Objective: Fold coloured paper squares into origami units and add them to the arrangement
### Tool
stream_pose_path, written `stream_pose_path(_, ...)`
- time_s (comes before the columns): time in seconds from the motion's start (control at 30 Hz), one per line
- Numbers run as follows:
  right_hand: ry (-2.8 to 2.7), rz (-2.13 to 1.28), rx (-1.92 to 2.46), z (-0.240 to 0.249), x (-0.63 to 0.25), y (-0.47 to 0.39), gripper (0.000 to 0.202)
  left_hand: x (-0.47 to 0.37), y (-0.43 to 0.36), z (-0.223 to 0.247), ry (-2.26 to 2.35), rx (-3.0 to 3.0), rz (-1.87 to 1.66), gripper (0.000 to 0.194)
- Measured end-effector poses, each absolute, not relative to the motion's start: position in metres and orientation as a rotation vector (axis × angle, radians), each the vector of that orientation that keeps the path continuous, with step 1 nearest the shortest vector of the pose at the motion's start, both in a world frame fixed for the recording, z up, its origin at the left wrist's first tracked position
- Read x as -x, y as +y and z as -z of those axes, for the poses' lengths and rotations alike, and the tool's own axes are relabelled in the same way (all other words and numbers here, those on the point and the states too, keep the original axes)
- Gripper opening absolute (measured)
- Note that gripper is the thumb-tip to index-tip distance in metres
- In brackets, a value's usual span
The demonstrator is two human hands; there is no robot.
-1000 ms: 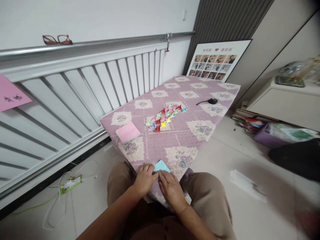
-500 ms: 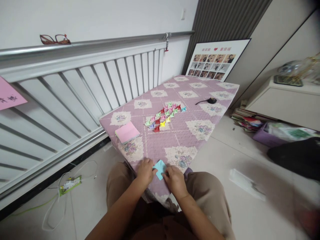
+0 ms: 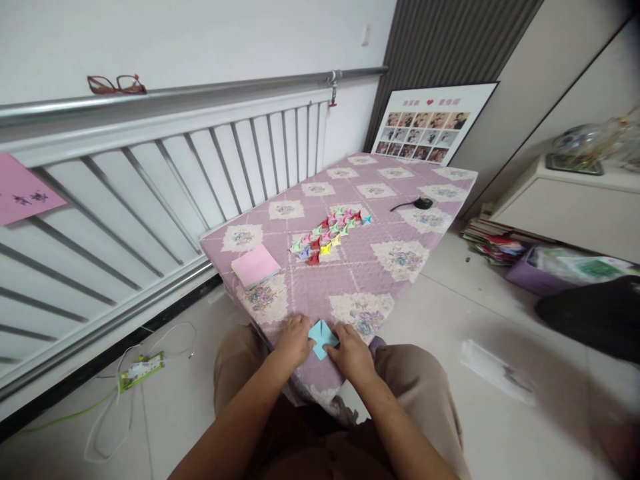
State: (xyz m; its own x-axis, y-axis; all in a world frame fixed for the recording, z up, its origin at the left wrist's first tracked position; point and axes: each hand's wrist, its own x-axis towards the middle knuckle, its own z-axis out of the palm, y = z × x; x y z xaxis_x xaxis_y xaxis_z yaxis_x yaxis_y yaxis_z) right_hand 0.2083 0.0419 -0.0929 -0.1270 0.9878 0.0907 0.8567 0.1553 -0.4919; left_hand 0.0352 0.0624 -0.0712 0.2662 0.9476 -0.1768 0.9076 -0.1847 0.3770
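Note:
A light blue piece of folded paper (image 3: 321,337) lies near the table's close corner, between my two hands. My left hand (image 3: 295,339) grips its left edge, fingers curled and thumb on the paper. On the other side, my right hand (image 3: 349,348) pinches the right part, its thumb pressing on the surface. Creases and a slit at the top show in the paper. Farther up the table stand several small folded paper pieces (image 3: 326,235) in red, pink, green, yellow and blue, grouped in rows. To the left sits a stack of square paper (image 3: 255,266), pink on top.
A purple flowered cloth (image 3: 320,293) covers the table. A small black round object (image 3: 423,203) with a thin tail lies toward the right. Along the left runs a white radiator (image 3: 175,180); a photo board (image 3: 431,123) leans at the far end. A power strip (image 3: 141,371) lies on the floor.
The blue paper's right side has spread out wider under my right hand. Both hands stay at nearly the same spot, and the view has shifted slightly.

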Motion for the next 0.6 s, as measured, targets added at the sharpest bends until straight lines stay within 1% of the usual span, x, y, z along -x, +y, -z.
stream_pose_path(0.17, -2.052, -0.39, 1.673, 0.099, -0.211, 0.036, 0.017, -0.038, 0.05, 0.076, 1.579, -2.226, -0.215, 0.019)
stream_pose_path(0.23, -2.076, -0.366, 1.631, 0.1, -0.212, 0.035, 0.01, -0.037, 0.05, 0.079, 1.555, -2.228, -0.216, 0.021)
stream_pose_path(0.33, -2.122, -0.319, 1.583, 0.1, -0.213, 0.034, 0.003, -0.036, 0.053, 0.079, 1.541, -2.232, -0.218, 0.028)
stream_pose_path(0.4, -2.152, -0.297, 1.562, 0.101, -0.214, 0.033, 0.003, -0.035, 0.053, 0.079, 1.506, -2.275, -0.19, 0.03)
stream_pose_path(0.6, -2.206, -0.306, 1.459, 0.101, -0.22, 0.029, 0.01, -0.036, 0.048, 0.075, 1.468, -2.395, -0.089, 0.025)
